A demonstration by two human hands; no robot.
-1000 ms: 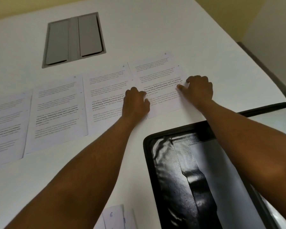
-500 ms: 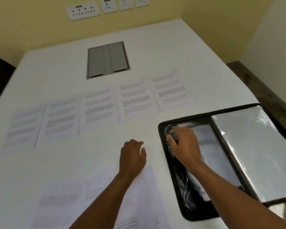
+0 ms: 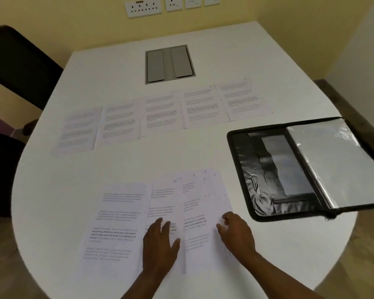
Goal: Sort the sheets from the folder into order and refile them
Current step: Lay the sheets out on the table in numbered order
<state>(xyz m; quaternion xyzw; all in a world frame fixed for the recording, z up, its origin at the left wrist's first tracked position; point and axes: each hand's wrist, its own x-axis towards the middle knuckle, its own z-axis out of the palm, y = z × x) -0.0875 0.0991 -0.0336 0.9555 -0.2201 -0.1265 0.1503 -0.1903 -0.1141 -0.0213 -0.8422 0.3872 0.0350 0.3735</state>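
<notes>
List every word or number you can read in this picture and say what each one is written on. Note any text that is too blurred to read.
"10": handwritten at the top of one near sheet in the overlapping pile.
"6": handwritten at the top of another near sheet.
Marks at the top corners of neighbouring sheets: too faint to read.
Printed paragraphs on the near pile and on the far row of sheets: too blurred to read.

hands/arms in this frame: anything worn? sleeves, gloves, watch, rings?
Nothing worn that shows. The left hand and right hand are both bare: no gloves, and no rings that can be made out through the slight blur. Both forearms are bare to the frame's bottom edge: no sleeve, cuff, watch or band in view.
</notes>
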